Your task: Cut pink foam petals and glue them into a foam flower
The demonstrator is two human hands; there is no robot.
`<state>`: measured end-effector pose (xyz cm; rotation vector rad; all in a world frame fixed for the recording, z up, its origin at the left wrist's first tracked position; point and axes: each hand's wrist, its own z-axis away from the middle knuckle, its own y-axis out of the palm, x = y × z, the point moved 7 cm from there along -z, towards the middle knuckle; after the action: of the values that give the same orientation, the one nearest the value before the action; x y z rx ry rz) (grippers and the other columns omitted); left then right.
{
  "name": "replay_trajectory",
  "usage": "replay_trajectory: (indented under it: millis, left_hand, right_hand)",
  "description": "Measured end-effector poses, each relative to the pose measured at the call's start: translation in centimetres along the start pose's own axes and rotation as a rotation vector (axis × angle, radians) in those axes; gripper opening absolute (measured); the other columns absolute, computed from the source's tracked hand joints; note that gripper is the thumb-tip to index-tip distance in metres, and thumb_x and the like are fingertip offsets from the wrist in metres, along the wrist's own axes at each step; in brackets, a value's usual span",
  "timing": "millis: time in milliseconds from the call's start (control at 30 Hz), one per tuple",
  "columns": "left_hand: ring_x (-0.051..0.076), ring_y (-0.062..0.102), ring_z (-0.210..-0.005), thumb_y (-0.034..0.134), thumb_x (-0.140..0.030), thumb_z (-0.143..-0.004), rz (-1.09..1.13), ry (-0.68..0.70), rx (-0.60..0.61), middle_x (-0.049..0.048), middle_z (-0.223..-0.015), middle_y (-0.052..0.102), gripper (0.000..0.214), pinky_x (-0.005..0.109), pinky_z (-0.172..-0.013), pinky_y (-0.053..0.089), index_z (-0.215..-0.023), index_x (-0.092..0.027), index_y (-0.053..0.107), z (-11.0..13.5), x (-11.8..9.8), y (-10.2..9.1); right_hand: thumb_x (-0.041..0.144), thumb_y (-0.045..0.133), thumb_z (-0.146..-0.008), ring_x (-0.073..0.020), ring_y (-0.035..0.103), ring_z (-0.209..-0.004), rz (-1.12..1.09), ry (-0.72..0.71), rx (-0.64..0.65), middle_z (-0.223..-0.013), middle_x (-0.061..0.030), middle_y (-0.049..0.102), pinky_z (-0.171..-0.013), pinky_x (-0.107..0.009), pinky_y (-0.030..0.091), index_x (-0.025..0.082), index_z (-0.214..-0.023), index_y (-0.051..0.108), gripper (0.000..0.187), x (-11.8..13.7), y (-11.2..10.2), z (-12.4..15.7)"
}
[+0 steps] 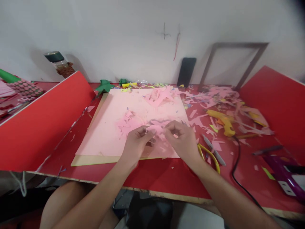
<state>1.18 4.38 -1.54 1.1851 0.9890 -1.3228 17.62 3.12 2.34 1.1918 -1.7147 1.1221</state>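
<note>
Hands, two: left hand (pixel 139 141) and right hand (pixel 182 136), centre of the frame, each with thumb and fingers pinched together on one pink piece (pixel 155 128).
Pink piece, one: small, pale, thin, held between the hands above the pink sheet (pixel 102 127); its outline is blurred (the fingers cover both ends).
Sheets, two seen: the pink sheet on top, a cream sheet (pixel 95 161) showing beneath at the lower left edge.
Bench (pixel 164 175), one: red, across the middle of the frame.
Panels, two: left panel (pixel 47 127), right panel (pixel 274 103), both red.
Glue gun (pixel 224 122), one: yellow, right of centre, with black cord (pixel 234 165).
Pen (pixel 213 150), one: grey, just beside a yellow loop (pixel 217 163), below the glue gun.
Phone (pixel 187 71), one: dark, upright against the wall (pixel 119 35), upper right of centre.
Frame (pixel 240 45), one: upper right, leaning.
Jar (pixel 60 65), one: green-lidded, upper left.
Pink scraps (pixel 224 95): too many to count, thickest at right.
</note>
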Motion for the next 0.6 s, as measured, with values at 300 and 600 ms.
replay_trajectory:
  millis: [300, 600]
  left_hand:
    - [0.015, 0.058, -0.07, 0.077, -0.037, -0.082, -0.246, 0.196, 0.072, 0.0003, -0.079, 0.064, 0.023, 0.024, -0.065, 0.043, -0.095, -0.02, 0.068, 0.5, -1.3, 0.9]
    - [0.015, 0.06, -0.072, 0.063, -0.035, -0.092, -0.188, 0.186, 0.135, 0.0026, -0.086, 0.065, 0.016, 0.027, -0.07, 0.047, -0.099, -0.021, 0.067, 0.9, -1.1, 1.0]
  right_hand:
    - [0.021, 0.059, -0.079, -0.012, 0.051, -0.053, -0.03, 0.075, 0.159, -0.057, 0.0024, 0.058, -0.053, -0.025, 0.041, 0.02, -0.065, 0.062, 0.014, -0.6, 0.9, -0.4]
    - [0.017, 0.066, -0.077, -0.0135, 0.053, -0.053, 0.583, 0.254, -0.213, -0.055, -0.0022, 0.063, -0.057, -0.03, 0.036, 0.017, -0.063, 0.066, 0.014, -0.7, -12.8, -3.6]
